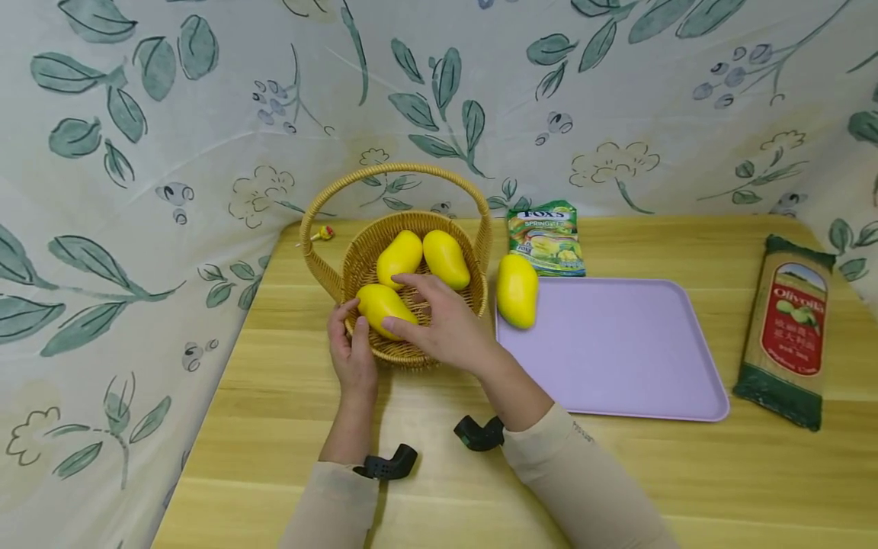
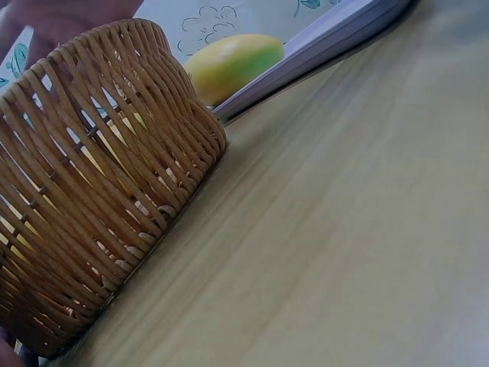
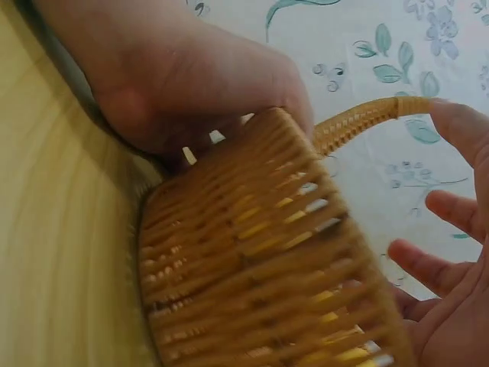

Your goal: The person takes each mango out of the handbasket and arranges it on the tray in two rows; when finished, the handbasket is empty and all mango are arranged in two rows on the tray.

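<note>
A wicker basket (image 1: 405, 358) with a tall arched handle holds three yellow mangoes: a back left one (image 1: 400, 258), a back right one (image 1: 447, 259) and a front left one (image 1: 384, 309). My left hand (image 1: 353, 358) grips the basket's front left rim, thumb and fingertips over the edge. Over the basket's front right is my right hand (image 1: 446, 324), its fingers spread and its thumb beside the front left mango; whether it touches is unclear. In the right wrist view the right hand's fingers (image 3: 447, 275) stand apart beyond the basket wall (image 3: 244, 252).
Right of the basket, a fourth mango (image 1: 517, 291) lies at the left edge of a lilac tray (image 1: 617, 351). A green candy bag (image 1: 546, 238) lies behind it. A spaghetti pack (image 1: 789, 332) is far right. Some small red-and-yellow item (image 1: 322, 233) sits behind the basket's left side.
</note>
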